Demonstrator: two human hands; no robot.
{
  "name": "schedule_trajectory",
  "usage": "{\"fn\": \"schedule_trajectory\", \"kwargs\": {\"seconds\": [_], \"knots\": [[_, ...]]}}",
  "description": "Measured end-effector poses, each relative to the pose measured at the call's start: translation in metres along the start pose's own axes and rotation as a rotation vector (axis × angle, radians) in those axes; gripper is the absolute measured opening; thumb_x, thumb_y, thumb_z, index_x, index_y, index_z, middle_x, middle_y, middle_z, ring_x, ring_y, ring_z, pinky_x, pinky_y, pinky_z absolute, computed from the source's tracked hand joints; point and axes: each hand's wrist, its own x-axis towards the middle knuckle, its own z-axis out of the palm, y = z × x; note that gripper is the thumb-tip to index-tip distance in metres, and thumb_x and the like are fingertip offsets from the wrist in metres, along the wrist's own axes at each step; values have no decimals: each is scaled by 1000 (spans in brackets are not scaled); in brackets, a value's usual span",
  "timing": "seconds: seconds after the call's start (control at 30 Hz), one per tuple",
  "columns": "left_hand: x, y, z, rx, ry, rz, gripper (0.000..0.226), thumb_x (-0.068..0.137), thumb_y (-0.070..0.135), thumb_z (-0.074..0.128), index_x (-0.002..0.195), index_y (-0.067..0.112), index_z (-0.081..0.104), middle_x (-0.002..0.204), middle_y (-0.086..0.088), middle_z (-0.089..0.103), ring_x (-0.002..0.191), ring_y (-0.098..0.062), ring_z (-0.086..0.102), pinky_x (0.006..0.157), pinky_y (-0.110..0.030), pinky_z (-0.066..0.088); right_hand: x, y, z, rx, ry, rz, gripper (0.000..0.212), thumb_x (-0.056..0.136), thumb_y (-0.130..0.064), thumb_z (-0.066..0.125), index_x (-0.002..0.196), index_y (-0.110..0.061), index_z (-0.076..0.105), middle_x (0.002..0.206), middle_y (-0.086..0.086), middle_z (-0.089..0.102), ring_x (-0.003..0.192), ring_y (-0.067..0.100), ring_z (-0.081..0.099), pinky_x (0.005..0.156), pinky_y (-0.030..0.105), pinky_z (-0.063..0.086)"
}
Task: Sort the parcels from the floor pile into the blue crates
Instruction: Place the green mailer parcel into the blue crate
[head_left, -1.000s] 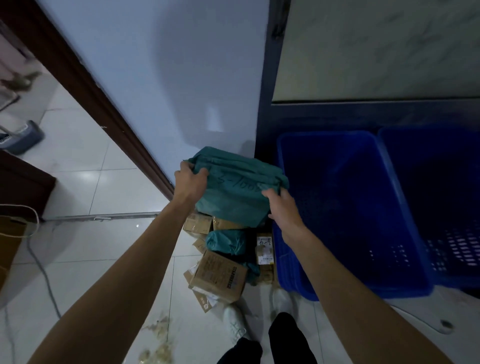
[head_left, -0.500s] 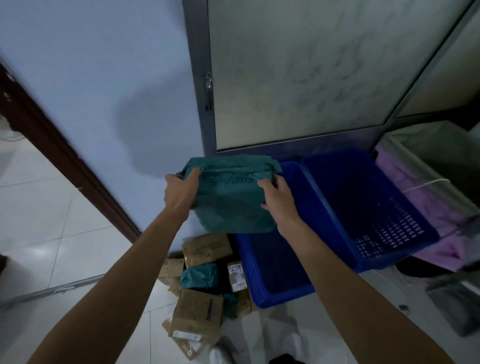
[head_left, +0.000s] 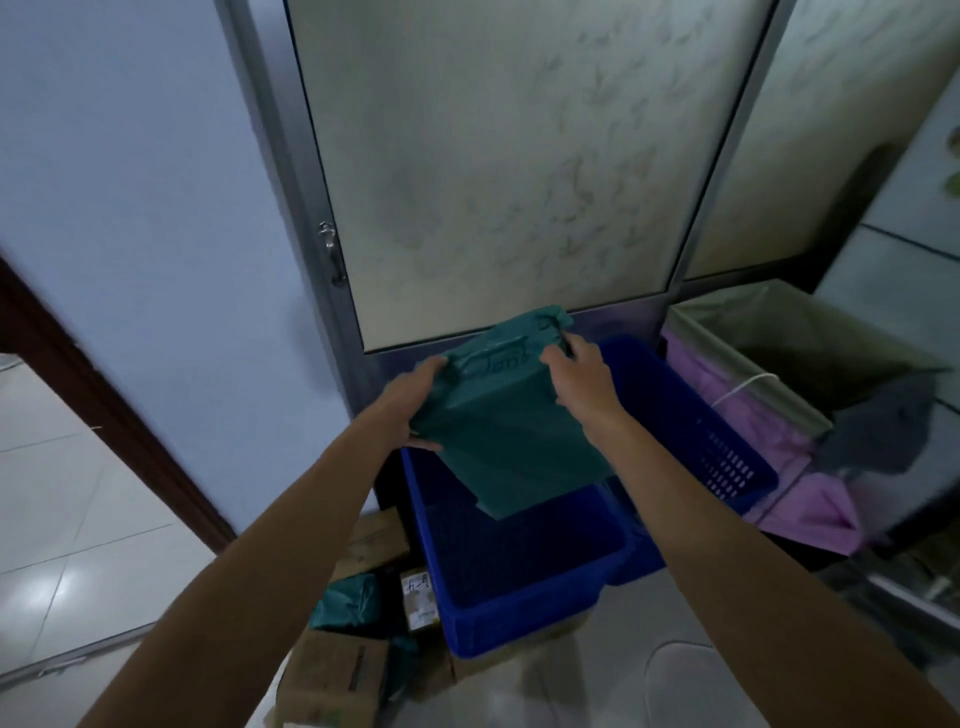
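You hold the soft teal plastic mailer parcel (head_left: 511, 436) over the nearer blue plastic crate (head_left: 524, 610), left hand (head_left: 410, 408) and right hand (head_left: 582, 374) each with grip curled round its upper edge, while brown cardboard boxes (head_left: 332, 680) lie unsorted on the floor (head_left: 78, 519).

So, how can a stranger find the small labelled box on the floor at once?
Find the nearer blue plastic crate below the frosted glass door. Beside its left wall sits a small brown cardboard box. Only it shows a white label with dark handwriting; the crumpled teal plastic bag beside it shows none.
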Motion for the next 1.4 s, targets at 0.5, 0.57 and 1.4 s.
{"fn": "schedule_trajectory", "kwargs": {"seconds": [0.5, 0.57, 1.4], "knots": [[-34, 27, 213, -234, 21, 100, 42, 87, 45, 61, 123, 24, 60, 122, -13, 59, 104, -39, 59, 83, -65, 53, 32, 70, -191, 279, 169, 21, 21, 97, -34, 54, 113, -22, 59, 107, -4, 60, 94, 13, 60, 82, 45, 59], [-32, 37, 222, -227, 47, 136, 37, 89, 42, 58, 121, 23, 60, 121, -13, 60, 101, -37, 59, 77, -61, 55, 43, 70, -192, 342, 215, 59, 20, 95, -40, 55, 105, -22, 54, 107, 1, 61, 96, 19, 62, 72, 40, 58], [164, 80, 303, -10, 88, 337, 68, 91, 1, 42, 149, 36, 34, 129, -3, 49, 104, -20, 57, 80, -47, 61, 286, 129, -200, 267, 158, 427, 106, 68, -75, 54, 153, -16, 28, 140, 9, 52, 111, 29, 60, 80, 53, 60]]}}
